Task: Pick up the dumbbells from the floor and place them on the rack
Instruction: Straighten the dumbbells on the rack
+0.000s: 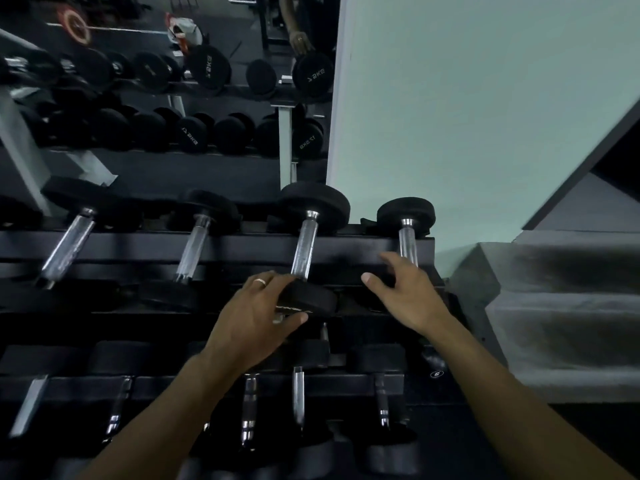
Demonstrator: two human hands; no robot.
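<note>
Mirrored "5KG"-like white print, first mark unclear, on the end cap of a reflected dumbbell (pixel 210 71) on the upper shelf in the mirror, and much the same on another reflected cap (pixel 313 76) near the mirror's right edge. Reversed "KG" with an unclear numeral on a lower-shelf reflected cap (pixel 191 136), and what looks like "12.5KG", reversed, on a neighbouring cap (pixel 307 142). Small white oval badge (pixel 437 374) bearing a single digit, 6 or 9, on the dark end of a dumbbell at the rack's lower right.
</note>
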